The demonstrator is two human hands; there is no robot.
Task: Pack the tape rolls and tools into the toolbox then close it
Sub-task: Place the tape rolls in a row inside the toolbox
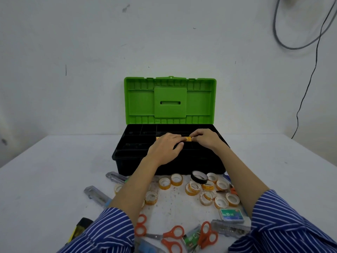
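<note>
— So, where are the hands sitting?
— Both are hovering over the open toolbox [127, 157], its green lid [170, 100] standing upright. The left hand [165, 149] and right hand [205, 140] are pinching yellow tape rolls [187, 138] between curled fingers.
— And the rest?
— More tape rolls [193, 188] and orange scissors [173, 238] are lying in front of the toolbox

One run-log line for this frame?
green-lidded black toolbox: open | left hand, right hand: holding yellow tape rolls over tray | table: rolls, scissors unpacked
</note>
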